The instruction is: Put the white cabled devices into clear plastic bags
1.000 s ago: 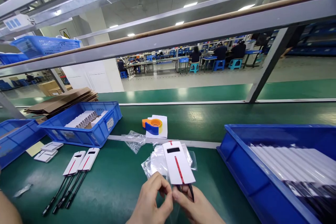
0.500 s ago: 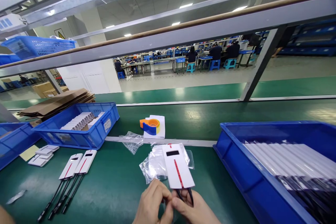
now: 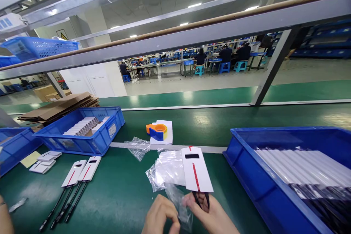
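My right hand (image 3: pixel 212 216) is closed on the black cord end of a white flat card-like piece (image 3: pixel 196 170) with a red stripe and a black window, held up over the green bench. My left hand (image 3: pixel 161 216) is closed, pinching a small clear plastic bag (image 3: pixel 179 203) just left of that piece. A pile of clear bags (image 3: pixel 166 170) lies on the bench behind my hands.
A large blue bin (image 3: pixel 241 161) of white and black pieces stands at right. Two finished white pieces with black cords (image 3: pixel 79 172) lie at left, near small white cards (image 3: pixel 45 161). Blue bins (image 3: pixel 82 129) and cardboard sit at the back left. An orange tape dispenser (image 3: pixel 157 131) rests on paper.
My right hand has carried the white piece a little to the right. My left hand has come apart from it, with a clear bag drawn up between my hands.
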`<state>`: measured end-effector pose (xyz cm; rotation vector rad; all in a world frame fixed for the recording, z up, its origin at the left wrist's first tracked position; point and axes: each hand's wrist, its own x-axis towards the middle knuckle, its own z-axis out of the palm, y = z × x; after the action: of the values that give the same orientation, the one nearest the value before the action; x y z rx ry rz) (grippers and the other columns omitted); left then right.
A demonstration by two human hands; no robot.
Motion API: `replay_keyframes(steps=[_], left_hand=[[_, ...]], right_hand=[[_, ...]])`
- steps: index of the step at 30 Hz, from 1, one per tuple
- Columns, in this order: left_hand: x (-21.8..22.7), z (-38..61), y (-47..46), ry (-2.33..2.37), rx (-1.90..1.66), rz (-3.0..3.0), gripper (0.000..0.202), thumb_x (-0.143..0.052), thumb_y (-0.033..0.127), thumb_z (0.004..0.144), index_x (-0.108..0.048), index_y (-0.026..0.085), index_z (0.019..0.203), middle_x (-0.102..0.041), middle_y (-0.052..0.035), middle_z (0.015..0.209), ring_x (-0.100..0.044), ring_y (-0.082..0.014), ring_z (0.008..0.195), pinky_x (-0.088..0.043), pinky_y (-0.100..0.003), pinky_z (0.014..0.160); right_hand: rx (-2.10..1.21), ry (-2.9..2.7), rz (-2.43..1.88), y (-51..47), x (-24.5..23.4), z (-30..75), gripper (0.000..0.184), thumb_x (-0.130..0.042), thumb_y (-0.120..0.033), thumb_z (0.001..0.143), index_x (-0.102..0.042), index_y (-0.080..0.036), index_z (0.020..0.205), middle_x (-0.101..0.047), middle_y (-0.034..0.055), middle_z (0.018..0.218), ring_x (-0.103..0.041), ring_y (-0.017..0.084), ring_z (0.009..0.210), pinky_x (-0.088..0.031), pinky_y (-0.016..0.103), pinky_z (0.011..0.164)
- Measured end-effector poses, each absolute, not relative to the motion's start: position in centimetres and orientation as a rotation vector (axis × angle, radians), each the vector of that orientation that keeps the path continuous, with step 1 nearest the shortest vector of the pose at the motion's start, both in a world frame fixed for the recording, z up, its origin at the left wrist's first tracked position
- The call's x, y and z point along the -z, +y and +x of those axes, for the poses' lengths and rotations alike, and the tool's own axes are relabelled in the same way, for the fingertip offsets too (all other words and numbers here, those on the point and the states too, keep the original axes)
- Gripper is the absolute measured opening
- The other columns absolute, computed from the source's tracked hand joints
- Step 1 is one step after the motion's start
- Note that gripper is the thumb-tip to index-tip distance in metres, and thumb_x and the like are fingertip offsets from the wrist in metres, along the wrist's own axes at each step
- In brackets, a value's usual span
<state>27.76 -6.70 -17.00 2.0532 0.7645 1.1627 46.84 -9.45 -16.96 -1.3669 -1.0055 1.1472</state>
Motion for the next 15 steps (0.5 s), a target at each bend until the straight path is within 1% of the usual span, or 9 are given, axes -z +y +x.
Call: replay_keyframes(steps=[2, 3, 5, 6, 7, 9, 10, 12, 15], left_hand=[[16.5, 27.3, -5.7, 0.827, -1.132, 1.888, 0.033, -0.051, 0.054, 0.101, -0.062, 0.023, 0.107, -0.068, -0.0141, 0.114, -0.062, -0.0294, 0.109, -0.047, -0.042, 0.097], [16.0, 27.1, -5.1, 0.853, -1.077, 1.816, 0.042, -0.056, 0.060, 0.098, -0.060, 0.024, 0.118, -0.064, -0.0148, 0.126, -0.058, -0.0309, 0.120, -0.044, -0.043, 0.104], [14.8, 26.9, -4.0, 0.844, -0.874, 1.743, 0.062, -0.068, 0.067, 0.086, -0.058, 0.023, 0.130, -0.062, -0.0139, 0.135, -0.054, -0.0328, 0.127, -0.039, -0.042, 0.110], [14.2, 27.0, -3.6, 0.826, -0.765, 1.733, 0.065, -0.074, 0.066, 0.081, -0.061, 0.023, 0.127, -0.065, -0.0126, 0.130, -0.055, -0.0325, 0.124, -0.040, -0.040, 0.109], [13.6, 27.0, -3.2, 0.815, -0.675, 1.730, 0.060, -0.079, 0.063, 0.078, -0.065, 0.022, 0.119, -0.069, -0.0109, 0.120, -0.059, -0.0313, 0.117, -0.041, -0.038, 0.105], [12.9, 27.4, -2.9, 0.847, -0.599, 1.724, 0.041, -0.081, 0.054, 0.079, -0.070, 0.019, 0.098, -0.072, -0.0074, 0.098, -0.062, -0.0270, 0.100, -0.044, -0.034, 0.096], [12.7, 27.6, -2.8, 0.875, -0.603, 1.716, 0.033, -0.079, 0.049, 0.081, -0.069, 0.018, 0.089, -0.070, -0.0062, 0.091, -0.062, -0.0248, 0.094, -0.045, -0.032, 0.091], [12.6, 27.9, -2.8, 0.894, -0.622, 1.676, 0.029, -0.075, 0.043, 0.084, -0.066, 0.017, 0.076, -0.066, -0.0047, 0.080, -0.061, -0.0213, 0.083, -0.045, -0.029, 0.081], [12.8, 28.3, -2.8, 0.868, -0.574, 1.546, 0.032, -0.073, 0.044, 0.082, -0.060, 0.017, 0.072, -0.057, -0.0003, 0.065, -0.057, -0.0162, 0.062, -0.043, -0.025, 0.062]], right_hand=[[-1.205, -1.026, -1.314, -9.6, 16.3, 47.0, 0.046, -0.073, -0.066, 0.077, -0.074, -0.020, 0.072, -0.076, 0.0066, 0.076, -0.067, 0.026, 0.076, -0.049, 0.035, 0.074], [-1.241, -1.023, -1.280, -9.7, 16.0, 46.9, 0.045, -0.074, -0.065, 0.077, -0.073, -0.020, 0.071, -0.075, 0.0055, 0.075, -0.066, 0.024, 0.074, -0.048, 0.034, 0.072], [-1.295, -1.024, -1.223, -9.8, 15.3, 46.8, 0.042, -0.077, -0.061, 0.076, -0.071, -0.020, 0.069, -0.074, 0.0041, 0.073, -0.065, 0.023, 0.073, -0.047, 0.032, 0.071], [-1.309, -1.028, -1.213, -9.7, 15.0, 46.7, 0.039, -0.078, -0.057, 0.076, -0.071, -0.020, 0.068, -0.073, 0.0037, 0.073, -0.064, 0.023, 0.074, -0.047, 0.031, 0.071], [-1.316, -1.033, -1.212, -9.7, 14.8, 46.7, 0.037, -0.079, -0.054, 0.076, -0.070, -0.020, 0.067, -0.072, 0.0035, 0.072, -0.064, 0.022, 0.074, -0.046, 0.031, 0.072], [-1.316, -1.039, -1.205, -9.6, 14.6, 46.8, 0.035, -0.079, -0.052, 0.076, -0.070, -0.019, 0.067, -0.072, 0.0036, 0.072, -0.064, 0.022, 0.074, -0.047, 0.031, 0.073], [-1.317, -1.032, -1.198, -9.6, 14.6, 46.9, 0.035, -0.079, -0.052, 0.076, -0.069, -0.019, 0.067, -0.073, 0.0038, 0.072, -0.065, 0.022, 0.074, -0.047, 0.032, 0.073], [-1.332, -1.005, -1.187, -9.8, 14.7, 47.1, 0.035, -0.080, -0.052, 0.075, -0.068, -0.020, 0.068, -0.073, 0.0040, 0.072, -0.065, 0.023, 0.074, -0.048, 0.032, 0.074], [-1.373, -0.982, -1.175, -10.0, 15.0, 47.3, 0.030, -0.081, -0.045, 0.072, -0.066, -0.020, 0.069, -0.074, 0.0042, 0.074, -0.066, 0.023, 0.077, -0.049, 0.031, 0.074]])
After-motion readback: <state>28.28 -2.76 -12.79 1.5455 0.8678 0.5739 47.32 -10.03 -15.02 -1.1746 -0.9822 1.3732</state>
